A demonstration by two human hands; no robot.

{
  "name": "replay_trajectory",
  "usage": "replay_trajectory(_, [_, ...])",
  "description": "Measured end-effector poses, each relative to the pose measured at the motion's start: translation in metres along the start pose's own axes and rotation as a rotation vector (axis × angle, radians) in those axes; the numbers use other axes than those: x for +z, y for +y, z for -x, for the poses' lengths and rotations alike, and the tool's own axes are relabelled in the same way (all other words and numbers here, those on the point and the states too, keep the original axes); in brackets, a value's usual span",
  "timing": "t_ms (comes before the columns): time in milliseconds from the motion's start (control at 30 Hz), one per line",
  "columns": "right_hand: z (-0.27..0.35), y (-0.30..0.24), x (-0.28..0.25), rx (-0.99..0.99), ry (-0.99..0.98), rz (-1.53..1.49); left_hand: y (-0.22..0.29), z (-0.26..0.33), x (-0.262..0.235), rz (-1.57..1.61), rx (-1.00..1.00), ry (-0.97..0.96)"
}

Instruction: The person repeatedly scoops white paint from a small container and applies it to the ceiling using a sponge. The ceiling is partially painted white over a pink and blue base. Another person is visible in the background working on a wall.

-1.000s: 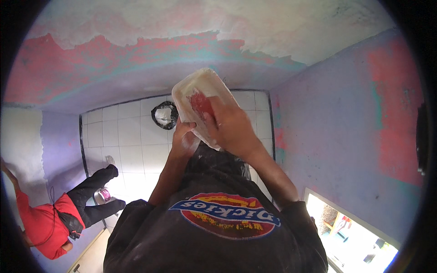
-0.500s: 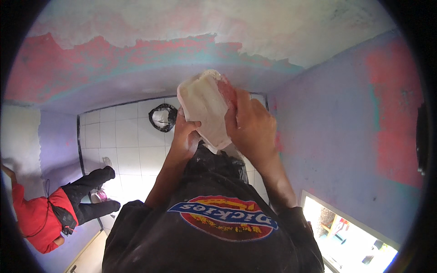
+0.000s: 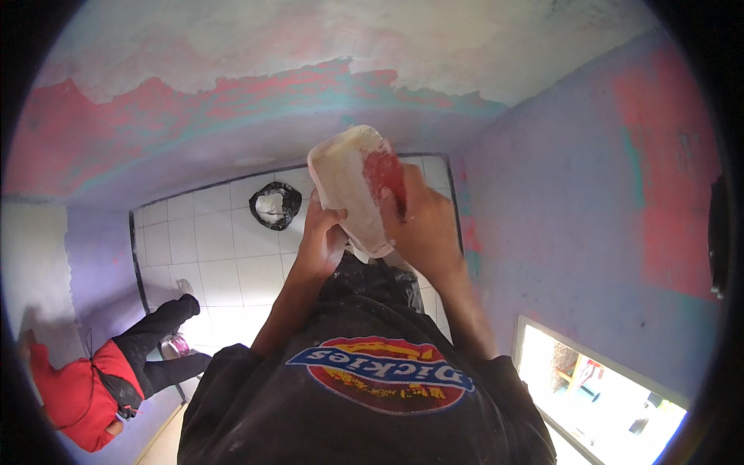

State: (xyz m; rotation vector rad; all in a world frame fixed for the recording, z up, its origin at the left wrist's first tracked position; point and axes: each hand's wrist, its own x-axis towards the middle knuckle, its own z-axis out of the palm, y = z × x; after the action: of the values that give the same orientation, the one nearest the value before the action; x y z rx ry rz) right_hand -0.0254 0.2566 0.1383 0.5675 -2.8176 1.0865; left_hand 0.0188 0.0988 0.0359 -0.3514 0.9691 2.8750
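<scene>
Two-handed, holds a white tray (image 3: 319, 174) slantwise in front of the body. With the left hand (image 3: 314, 240), clasps its lower left edge, thumb over the rim. With the right hand (image 3: 422, 221), grips a red scraper (image 3: 384, 172) against the tray's right side, partly hiding it. Left of the scraper grip, shows whitish smears (image 3: 349, 178) inside the tray.

Below both grips, wears a dark shirt (image 3: 310, 434) with a red and yellow oval emblem (image 3: 387, 387), crossed by a blue band (image 3: 380, 364) with bold white lettering, upside down in this view. Left of the left-hand grip, shows a black bag (image 3: 292, 201) holding white stuff (image 3: 270, 205), on pale floor tiles (image 3: 217, 232). Well off to the lower left of the grips, includes a co-worker (image 3: 85, 395) in red and black, near a pail (image 3: 174, 346) with pinkish markings too small to read. Beyond the grips, shows a wall (image 3: 194, 139) patched white, pink, teal and lilac.
</scene>
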Motion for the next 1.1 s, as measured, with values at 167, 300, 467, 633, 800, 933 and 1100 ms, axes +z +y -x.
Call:
replay_trajectory(167, [-0.002, 0.024, 0.022, -0.088, -0.016, 0.089, 0.006, -0.013, 0.005, 0.002, -0.051, -0.084])
replay_trajectory(300, [-0.009, 0.026, 0.026, 0.011, 0.02, 0.1, 0.009, -0.034, -0.01, -0.046, -0.143, -0.111])
replay_trajectory(467, [-0.012, 0.03, 0.017, 0.098, 0.023, 0.012, 0.008, -0.052, -0.006, -0.056, -0.234, -0.101])
replay_trajectory(633, [-0.011, 0.041, 0.02, 0.102, -0.036, 0.091, -0.003, -0.065, -0.012, -0.014, -0.247, -0.12])
replay_trajectory(800, [-0.003, 0.046, 0.04, 0.106, -0.071, 0.106, -0.004, -0.06, -0.012, -0.04, -0.247, -0.119])
replay_trajectory(933, [0.001, 0.041, 0.041, 0.106, -0.016, 0.024, -0.003, -0.058, -0.013, -0.033, -0.227, -0.118])
replay_trajectory(1100, [-0.007, 0.042, 0.03, 0.19, -0.04, -0.019, -0.004, -0.06, -0.016, -0.016, -0.219, -0.135])
